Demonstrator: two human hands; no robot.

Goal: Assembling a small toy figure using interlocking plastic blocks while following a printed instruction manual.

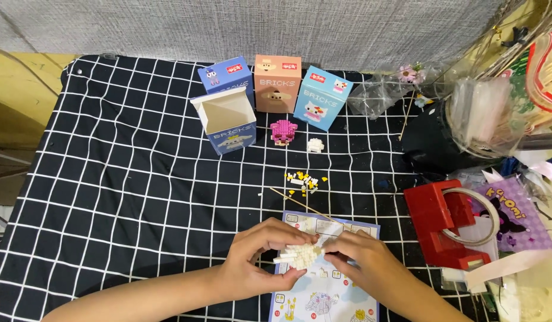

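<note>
Together, the left hand (pixel 261 253) and right hand (pixel 362 256) close their grip on a small white brick model (pixel 300 256), fingertips pinching it from both sides just above the instruction sheet (pixel 323 292). Squeezing unevenly could snap pieces off; they would likely scatter on the checked cloth (pixel 127 179) covering the bench. Loose yellow and white bricks (pixel 303 180) lie beyond, boxes (pixel 231 122) farther back. Left of the hands is open; the red tape dispenser (pixel 449 223) crowds the right.
</note>
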